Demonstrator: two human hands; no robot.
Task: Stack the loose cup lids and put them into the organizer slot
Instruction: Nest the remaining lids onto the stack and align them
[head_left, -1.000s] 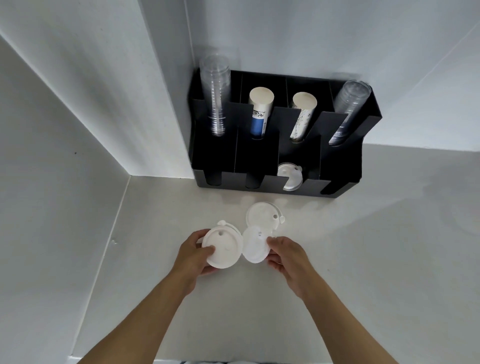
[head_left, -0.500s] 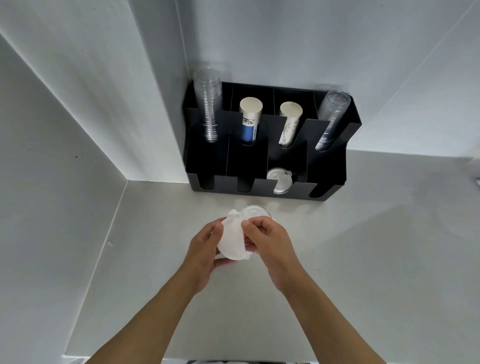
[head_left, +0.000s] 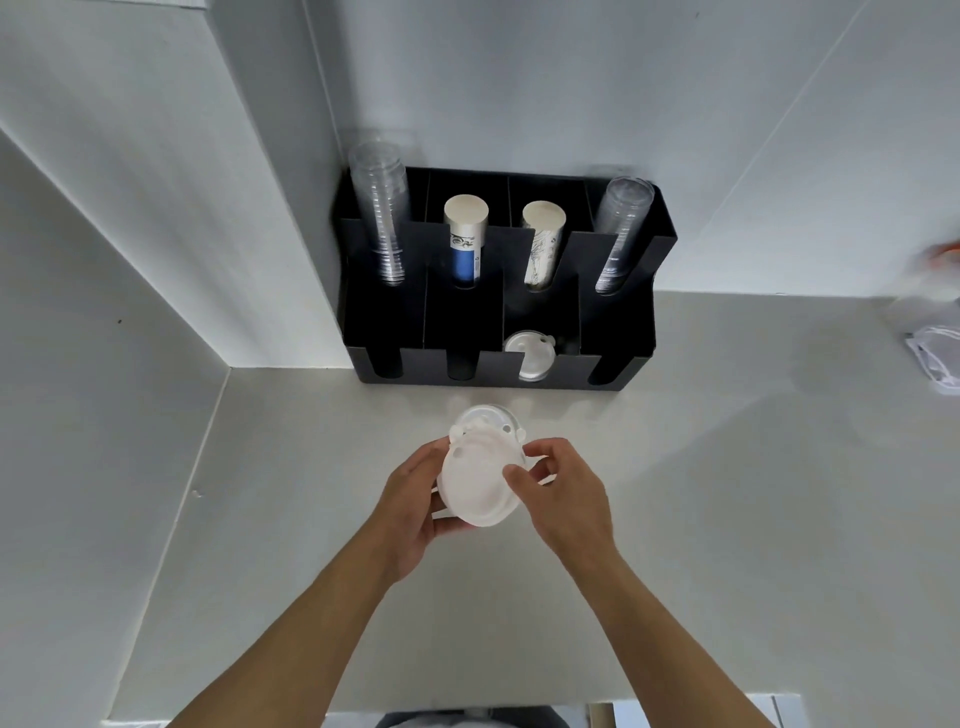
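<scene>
Both hands hold a small stack of white cup lids (head_left: 475, 478) above the counter. My left hand (head_left: 415, 493) cups the stack from the left and below. My right hand (head_left: 553, 486) pinches its right rim with thumb and fingers. Behind the stack, another white lid (head_left: 480, 415) lies flat on the counter, partly hidden by it. The black organizer (head_left: 618, 332) stands against the wall, and one of its lower front slots holds white lids (head_left: 530, 353).
The organizer's upper slots hold clear cup stacks (head_left: 379, 208) at both ends and two paper cup stacks (head_left: 465, 234) in the middle. White walls close in on the left. A blurred clear object (head_left: 935, 353) sits at the counter's right edge.
The two lids held apart a second ago have been brought together into one stack between both hands. The view has shifted slightly.
</scene>
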